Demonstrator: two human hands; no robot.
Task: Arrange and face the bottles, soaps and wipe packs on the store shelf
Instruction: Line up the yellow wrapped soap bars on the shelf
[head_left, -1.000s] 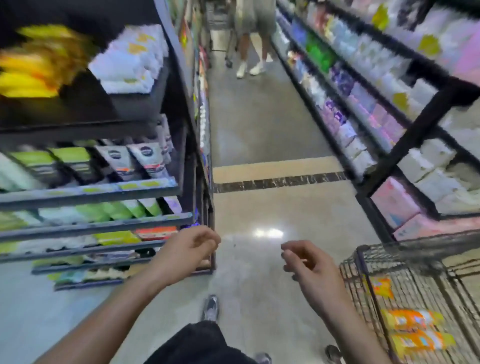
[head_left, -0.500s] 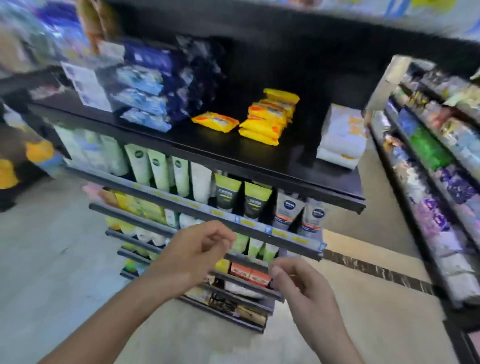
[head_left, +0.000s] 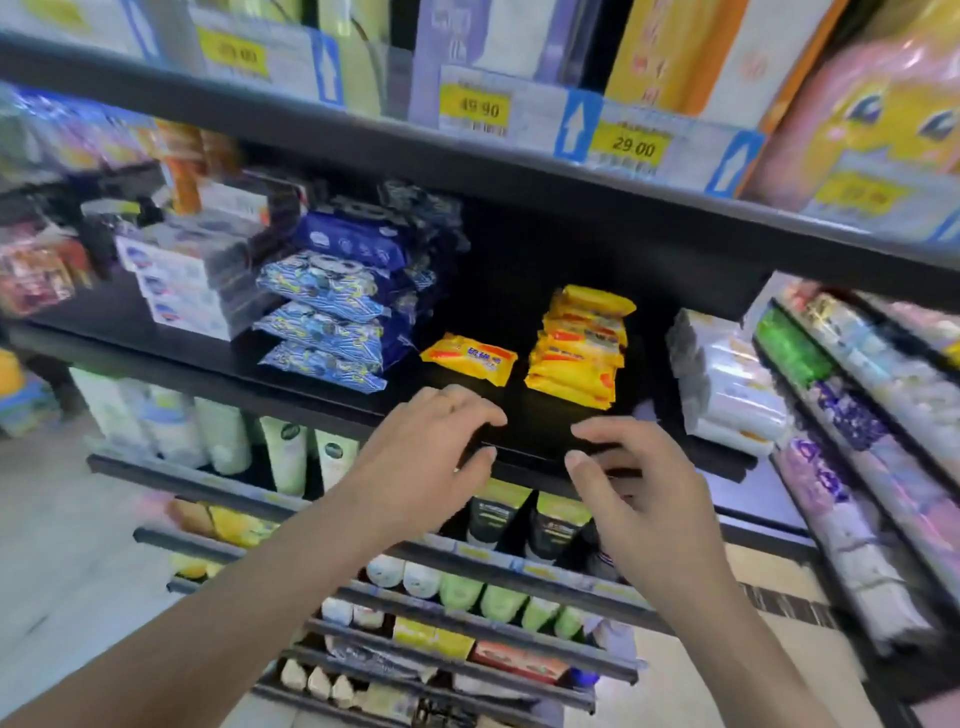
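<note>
While both hands' fingers hang loosely spread and empty — left hand (head_left: 441, 447), right hand (head_left: 634, 483) — over the shelf (head_left: 530, 441) front edge, one yellow soap (head_left: 470, 358) lies apart beside its stack (head_left: 582, 345); facing looks barely begun.

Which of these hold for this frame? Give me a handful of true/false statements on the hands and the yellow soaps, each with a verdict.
1. Both hands hold nothing. True: the left hand and right hand reach toward the black shelf with loosely spread fingers.
2. A single yellow soap pack lies left of the yellow soap stack. True.
3. The left hand grips a blue wipe pack. False: the blue wipe packs sit stacked, untouched.
4. The yellow soap stack is on the top shelf with the price tags. False: it is one shelf below.
</note>
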